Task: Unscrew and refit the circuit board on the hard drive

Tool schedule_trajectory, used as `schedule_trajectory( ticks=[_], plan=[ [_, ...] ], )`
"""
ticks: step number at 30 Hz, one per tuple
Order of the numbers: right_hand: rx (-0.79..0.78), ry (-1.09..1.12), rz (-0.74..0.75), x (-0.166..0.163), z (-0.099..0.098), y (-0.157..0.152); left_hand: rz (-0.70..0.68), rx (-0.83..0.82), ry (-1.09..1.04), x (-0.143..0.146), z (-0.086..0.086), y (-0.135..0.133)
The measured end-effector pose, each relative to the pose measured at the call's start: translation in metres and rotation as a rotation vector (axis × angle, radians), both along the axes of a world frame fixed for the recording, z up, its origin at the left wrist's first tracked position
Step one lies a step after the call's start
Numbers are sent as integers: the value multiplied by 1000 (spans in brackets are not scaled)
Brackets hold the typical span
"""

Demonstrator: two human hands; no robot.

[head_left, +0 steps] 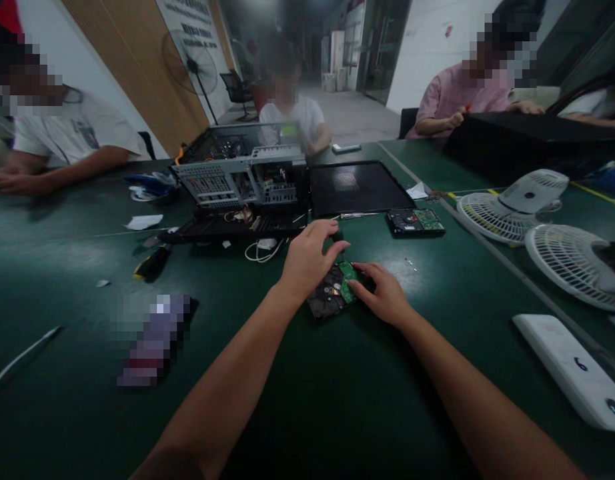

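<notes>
A hard drive (323,301) with a green circuit board lies flat on the green table in front of me. My left hand (311,257) is over its far side, fingers and thumb closed around the dark handle of a screwdriver (339,236). The screwdriver stands roughly upright, its thin shaft pointing down at the circuit board. My right hand (385,292) holds the drive's right edge, with the thumb and index finger at the board. The screwdriver's tip is too small to make out.
Beyond are an opened computer case (237,180), a black panel (360,187) and a second hard drive (416,223). Small screws (411,265) lie to the right. White fans (507,207) and a white device (570,367) stand right; a yellow-black tool (152,263) lies left. Several people sit around.
</notes>
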State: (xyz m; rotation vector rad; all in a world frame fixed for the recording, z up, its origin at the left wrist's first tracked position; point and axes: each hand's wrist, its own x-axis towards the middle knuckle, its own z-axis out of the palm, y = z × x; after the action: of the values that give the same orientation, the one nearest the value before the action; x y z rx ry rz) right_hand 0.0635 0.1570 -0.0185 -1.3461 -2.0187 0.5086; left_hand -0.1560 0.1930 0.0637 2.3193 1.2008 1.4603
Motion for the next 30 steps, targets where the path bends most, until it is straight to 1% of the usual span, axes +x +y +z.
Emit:
schedule_trajectory(
  ticks=[3, 8, 15, 19, 22, 25, 27, 30],
  plan=[
    [9, -6, 12, 0, -1, 1, 32, -24, -47, 4, -1, -2],
    [2, -1, 10, 0, 2, 0, -5, -56, -99, 6, -1, -5],
    [-1, -5, 0, -1, 3, 0, 12, 10, -38, 3, 4, -5],
    [-6, 2, 0, 0, 2, 0, 12, -9, -32, 6, 5, -6],
    [-1, 4, 1, 0, 1, 0, -65, -65, -14, 9, -2, -5],
    [4, -4, 1, 0, 1, 0, -134, -101, -91, 12, -14, -2],
    [4, -6, 1, 0, 1, 0, -152, -88, -117, 13, -21, 1],
    [7, -3, -1, 0, 0, 0, -161, -21, -97, 13, -28, 4]
  ],
)
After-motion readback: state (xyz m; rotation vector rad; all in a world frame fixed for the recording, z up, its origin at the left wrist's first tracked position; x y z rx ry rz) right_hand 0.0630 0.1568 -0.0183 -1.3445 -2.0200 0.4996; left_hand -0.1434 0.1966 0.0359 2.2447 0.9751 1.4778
